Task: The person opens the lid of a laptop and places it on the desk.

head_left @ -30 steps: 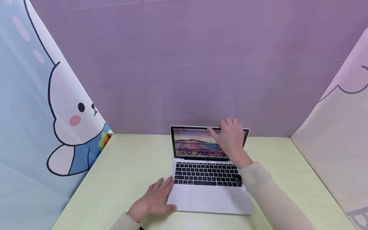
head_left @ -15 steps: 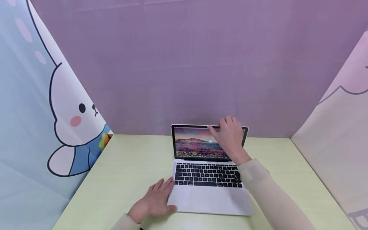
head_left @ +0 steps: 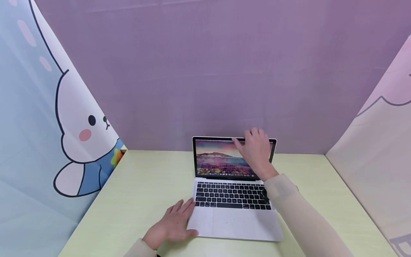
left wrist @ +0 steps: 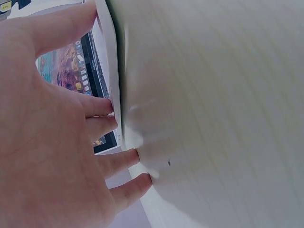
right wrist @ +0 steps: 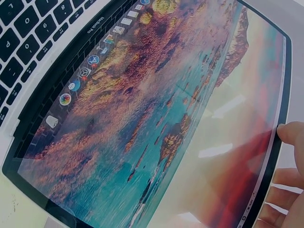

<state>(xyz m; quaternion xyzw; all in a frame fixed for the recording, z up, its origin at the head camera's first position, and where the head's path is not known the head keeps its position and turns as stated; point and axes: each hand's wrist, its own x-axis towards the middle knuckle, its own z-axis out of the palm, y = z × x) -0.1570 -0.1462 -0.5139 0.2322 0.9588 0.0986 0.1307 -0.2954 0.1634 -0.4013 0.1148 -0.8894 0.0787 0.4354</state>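
A silver laptop (head_left: 234,223) stands open on the table, its lit screen (head_left: 213,159) showing a colourful coastal picture. My right hand (head_left: 257,151) grips the top edge of the lid right of centre; the thumb (right wrist: 293,135) lies on the front bezel and the other fingers go behind the lid, partly hidden. My left hand (head_left: 174,224) rests with extended, spread fingers at the left side of the laptop's base, fingertips right at the edge beside the keyboard (head_left: 229,195). In the left wrist view the left fingers (left wrist: 126,161) touch the tabletop along that edge.
The pale yellow-green table (head_left: 144,178) reaches back to a purple cloth wall (head_left: 192,71). A blue cloth with a cartoon rabbit (head_left: 77,121) hangs along the left, and a pink and white cloth (head_left: 379,153) along the right.
The laptop's lid has tilted further back, its top edge rising a little in the head view. My right hand has moved back with it. The left hand and the base have stayed put.
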